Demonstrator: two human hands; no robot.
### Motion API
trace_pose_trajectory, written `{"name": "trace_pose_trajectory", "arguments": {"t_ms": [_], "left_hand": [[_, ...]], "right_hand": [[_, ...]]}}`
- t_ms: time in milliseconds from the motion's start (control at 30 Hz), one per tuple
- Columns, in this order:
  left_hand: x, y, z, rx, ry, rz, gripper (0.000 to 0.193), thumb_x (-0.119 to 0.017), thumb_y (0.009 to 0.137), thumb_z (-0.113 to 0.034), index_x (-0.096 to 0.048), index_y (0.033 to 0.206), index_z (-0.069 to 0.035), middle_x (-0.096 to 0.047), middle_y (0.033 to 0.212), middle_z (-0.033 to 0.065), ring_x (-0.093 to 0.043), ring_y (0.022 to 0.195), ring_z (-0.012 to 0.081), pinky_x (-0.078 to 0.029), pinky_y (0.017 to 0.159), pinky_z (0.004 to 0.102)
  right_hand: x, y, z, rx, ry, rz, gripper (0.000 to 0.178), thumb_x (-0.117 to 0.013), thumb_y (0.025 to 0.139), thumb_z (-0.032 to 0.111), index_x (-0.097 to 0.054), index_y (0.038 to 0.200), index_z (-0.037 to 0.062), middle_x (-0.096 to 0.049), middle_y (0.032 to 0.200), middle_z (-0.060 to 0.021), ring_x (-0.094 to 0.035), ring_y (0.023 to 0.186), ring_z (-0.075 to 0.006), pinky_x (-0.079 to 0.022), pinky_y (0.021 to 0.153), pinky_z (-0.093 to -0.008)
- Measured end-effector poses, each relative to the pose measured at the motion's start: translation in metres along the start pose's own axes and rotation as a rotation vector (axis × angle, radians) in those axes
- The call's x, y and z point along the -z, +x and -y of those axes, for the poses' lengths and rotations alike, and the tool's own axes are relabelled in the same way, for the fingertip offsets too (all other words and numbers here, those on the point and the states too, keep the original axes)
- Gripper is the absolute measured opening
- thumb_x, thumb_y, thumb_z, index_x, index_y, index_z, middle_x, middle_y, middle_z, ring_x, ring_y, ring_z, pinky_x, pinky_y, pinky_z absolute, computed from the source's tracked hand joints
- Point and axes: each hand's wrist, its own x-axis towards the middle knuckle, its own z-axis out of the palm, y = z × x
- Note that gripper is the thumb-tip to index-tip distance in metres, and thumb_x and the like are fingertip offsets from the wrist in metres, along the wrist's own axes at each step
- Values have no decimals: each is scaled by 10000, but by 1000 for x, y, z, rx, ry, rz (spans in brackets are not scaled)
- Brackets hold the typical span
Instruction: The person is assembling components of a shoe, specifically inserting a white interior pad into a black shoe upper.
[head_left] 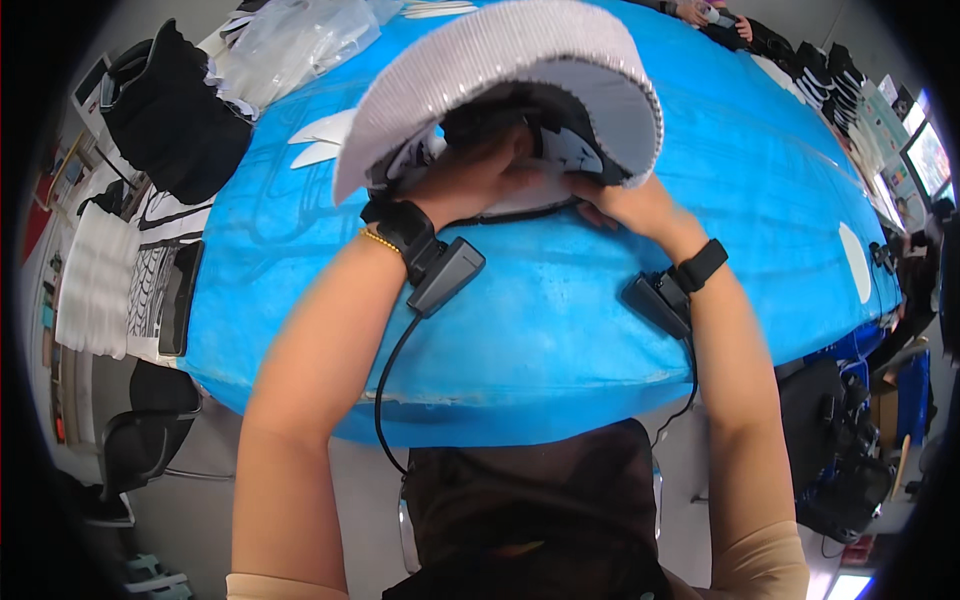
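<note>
In front of me, over the table, is a hat (500, 50) with a wide, curved, pale ribbed brim, a beaded-looking edge and a dark inside. My left hand (475, 178) reaches into its opening; its fingers are blurred and partly hidden by the dark lining. At the opening's right side, my right hand (637, 208) grips the hat's lower edge, its fingers curled under. Black straps with small dark boxes and cables are on both my wrists.
A blue-covered table (540, 330) spreads beneath. White leaf-shaped pieces (322, 135) lie behind the hat, with a clear plastic bag (300, 50) farther left. A black fabric stack (175, 120) and white stack (97, 280) flank the left edge. Another person's hand (743, 28) shows far right.
</note>
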Motion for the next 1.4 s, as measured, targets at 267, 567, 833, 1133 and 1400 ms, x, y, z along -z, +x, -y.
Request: {"name": "trace_pose_trajectory", "arguments": {"t_ms": [267,567,833,1133,1400], "left_hand": [[-14,1,-8,-2,313,-198,567,-609,896,-352,-394,1287,-4,-424,1311,276,-435,1223,412,-384,1015,433],[-28,0,6,40,406,-246,467,-352,981,-437,-481,1216,-54,-521,1260,143,-489,1207,308,-371,996,520],[-5,-6,-22,173,78,-308,414,-491,944,-341,-509,1152,16,-587,1159,226,-556,1060,392,-463,872,467],[0,-16,-59,103,33,-304,160,-582,836,-124,-671,951,-56,-657,882,171,-634,767,339,-506,688,410],[-3,-17,-81,-101,-148,-474,89,-670,804,-65,-655,883,-27,-652,810,112,-633,672,220,-495,600,301]], "right_hand": [[-15,4,-22,372,-325,-403,466,-772,730,283,-605,1103,57,-671,942,-126,-658,835,-257,-517,720,-352],[-26,10,-10,265,-197,-353,384,-596,852,425,-635,1072,112,-686,929,-154,-633,874,-386,-501,716,-447],[4,2,2,-33,52,-60,424,-683,803,355,-590,554,24,-514,479,-41,-453,437,-105,-342,443,-288],[45,-12,1,-155,1080,193,242,-509,860,199,-507,654,72,-359,473,37,-282,385,-82,-244,388,-232],[23,-15,32,-172,1666,-6,306,-413,921,209,-341,628,159,-304,480,55,-266,363,-65,-220,357,-223]]}}
